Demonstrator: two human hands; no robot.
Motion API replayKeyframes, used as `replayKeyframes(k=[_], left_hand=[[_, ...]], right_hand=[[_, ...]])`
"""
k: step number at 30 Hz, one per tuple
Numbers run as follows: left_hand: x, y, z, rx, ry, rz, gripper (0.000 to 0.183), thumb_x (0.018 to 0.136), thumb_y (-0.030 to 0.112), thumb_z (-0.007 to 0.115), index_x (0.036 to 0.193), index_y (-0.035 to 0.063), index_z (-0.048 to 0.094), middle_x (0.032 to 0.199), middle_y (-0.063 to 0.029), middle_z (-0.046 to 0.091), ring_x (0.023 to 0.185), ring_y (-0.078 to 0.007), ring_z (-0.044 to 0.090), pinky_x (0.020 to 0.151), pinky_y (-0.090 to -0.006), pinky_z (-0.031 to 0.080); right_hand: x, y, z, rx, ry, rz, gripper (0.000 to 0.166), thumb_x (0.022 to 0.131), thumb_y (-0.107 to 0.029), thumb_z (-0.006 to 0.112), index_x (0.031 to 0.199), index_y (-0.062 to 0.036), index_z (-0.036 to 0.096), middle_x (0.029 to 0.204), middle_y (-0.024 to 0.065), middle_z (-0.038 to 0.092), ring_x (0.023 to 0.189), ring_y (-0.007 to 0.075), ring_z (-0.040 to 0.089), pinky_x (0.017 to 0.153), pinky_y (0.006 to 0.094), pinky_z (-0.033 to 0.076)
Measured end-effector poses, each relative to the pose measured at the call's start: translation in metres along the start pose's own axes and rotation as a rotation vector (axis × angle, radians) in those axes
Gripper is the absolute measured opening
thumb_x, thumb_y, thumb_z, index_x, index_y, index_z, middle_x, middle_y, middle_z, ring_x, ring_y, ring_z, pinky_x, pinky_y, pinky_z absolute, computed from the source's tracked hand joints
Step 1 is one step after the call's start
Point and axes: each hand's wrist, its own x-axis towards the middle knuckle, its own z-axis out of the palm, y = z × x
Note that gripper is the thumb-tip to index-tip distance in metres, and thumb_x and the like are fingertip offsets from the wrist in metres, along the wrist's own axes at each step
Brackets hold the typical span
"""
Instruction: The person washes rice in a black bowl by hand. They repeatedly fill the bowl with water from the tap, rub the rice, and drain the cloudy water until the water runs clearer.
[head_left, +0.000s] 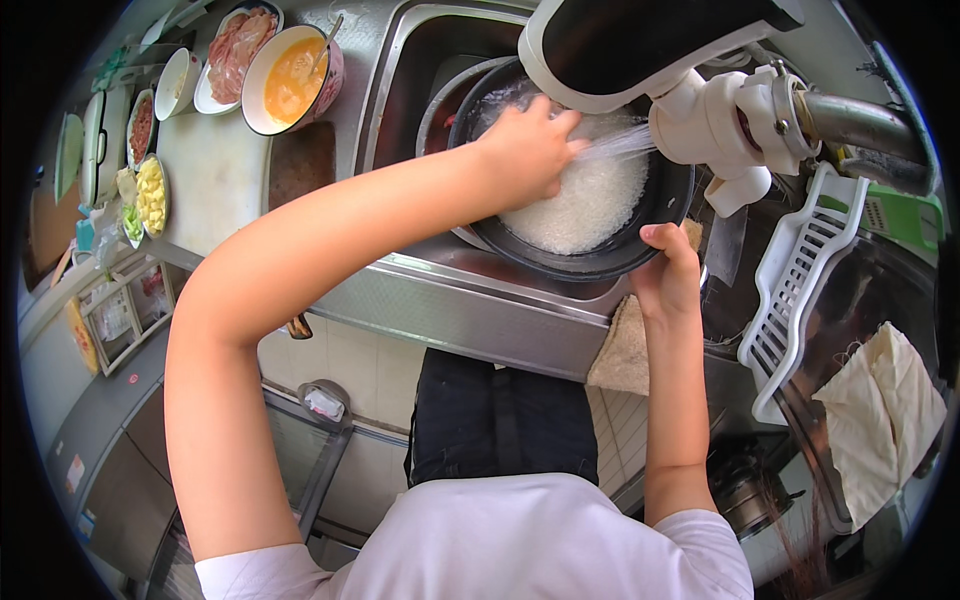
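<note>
A dark round pot (585, 267) holds white rice grains (574, 214) and is tilted over the sink. My left hand (534, 154) is inside it, above the rice, with bent fingers spread and no object visible in them. Water (619, 142) sprays sideways from a white tap-mounted filter (682, 112) past my left fingertips onto the rice. At the pot's near right rim, my right hand (667, 262) grips the edge, thumb on top. Under the pot, the rim of another metal basin (431, 124) shows partly.
Left of the sink (367, 112) stand a bowl of beaten egg (289, 79), a plate of raw meat (238, 52), a white cutting board (214, 180) and a dish of yellow chunks (151, 196). To the right are a white rack (799, 289) and a cloth (877, 420).
</note>
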Motion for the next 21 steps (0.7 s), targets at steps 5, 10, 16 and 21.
replayKeyframes(k=[5, 10, 16, 21], left_hand=[[-0.012, 0.012, -0.002, -0.289, -0.127, -0.121, 0.063, 0.076, 0.039, 0.068, 0.122, 0.0001, 0.049, 0.115, -0.0290, 0.046, 0.094, -0.0448, 0.056, 0.078, -0.0439, 0.052], [-0.021, 0.033, 0.009, -0.644, -0.159, -0.216, 0.086, 0.066, 0.042, 0.074, 0.131, -0.0026, 0.039, 0.109, -0.0345, 0.049, 0.089, -0.0495, 0.058, 0.082, -0.0414, 0.050], [-0.004, 0.041, 0.024, -0.936, -0.001, -0.237, 0.078, 0.064, 0.032, 0.074, 0.126, -0.0048, 0.046, 0.092, -0.0288, 0.061, 0.088, -0.0401, 0.062, 0.080, -0.0422, 0.050], [0.016, 0.025, 0.023, -0.649, 0.243, -0.126, 0.042, 0.065, 0.013, 0.069, 0.104, 0.0008, 0.058, 0.094, -0.0204, 0.062, 0.093, -0.0369, 0.061, 0.077, -0.0440, 0.052]], right_hand=[[-0.002, -0.001, 0.008, 0.018, -0.017, -0.026, 0.038, 0.071, -0.002, 0.052, 0.109, 0.0009, 0.052, 0.099, 0.0084, 0.059, 0.095, 0.0208, 0.057, 0.092, 0.0365, 0.044], [-0.006, 0.004, 0.011, -0.030, -0.050, 0.002, 0.052, 0.071, -0.001, 0.051, 0.122, 0.0002, 0.045, 0.114, 0.0095, 0.054, 0.106, 0.0220, 0.053, 0.095, 0.0378, 0.042], [-0.007, 0.013, 0.011, -0.103, -0.160, 0.004, 0.086, 0.069, 0.001, 0.050, 0.146, -0.0165, 0.015, 0.132, 0.0074, 0.039, 0.114, 0.0199, 0.044, 0.097, 0.0343, 0.036], [-0.012, 0.014, 0.011, -0.066, -0.179, 0.038, 0.088, 0.067, 0.000, 0.051, 0.146, -0.0160, 0.015, 0.134, 0.0072, 0.038, 0.114, 0.0193, 0.043, 0.097, 0.0334, 0.036]])
